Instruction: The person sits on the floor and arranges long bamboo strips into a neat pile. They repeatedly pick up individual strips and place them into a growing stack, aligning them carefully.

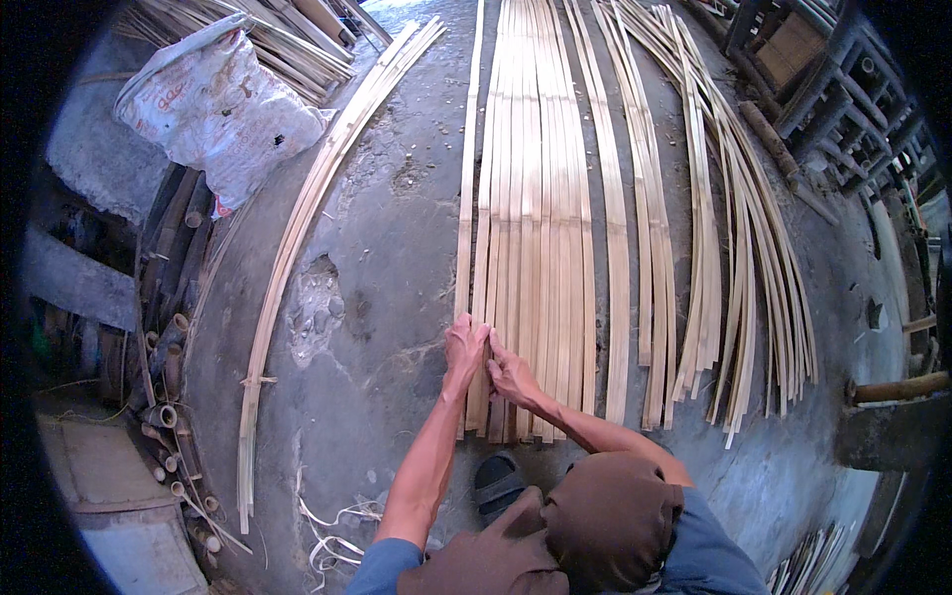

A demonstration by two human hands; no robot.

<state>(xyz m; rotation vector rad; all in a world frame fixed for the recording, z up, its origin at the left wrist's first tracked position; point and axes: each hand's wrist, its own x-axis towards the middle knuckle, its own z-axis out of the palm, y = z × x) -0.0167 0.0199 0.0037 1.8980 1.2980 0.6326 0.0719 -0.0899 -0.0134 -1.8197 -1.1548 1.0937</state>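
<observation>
Left hand (462, 347), right hand (513, 376), pale strips (536, 228) beneath

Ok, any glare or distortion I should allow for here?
Head view: glare whitens the far part of the central strips; fisheye curvature probably exaggerates the bend of the long left bundle; corners go black; left hand and right hand look fairly clear.

Count, bare hands: two, one left hand (462, 347), one right hand (512, 377). Flat, pale-tan bamboo strips (533, 268) in the middle row: roughly ten; edges merge, exact figure unclear. Long, narrow, pale bamboo bundle (297, 218) at left: one. Fanned pale bamboo strips (769, 258) at right: more than ten, overlapping. White woven-plastic sack (223, 109): one. Black sandal (499, 479): one visible. Brown, round, hollow bamboo poles (175, 372): at least five.
</observation>
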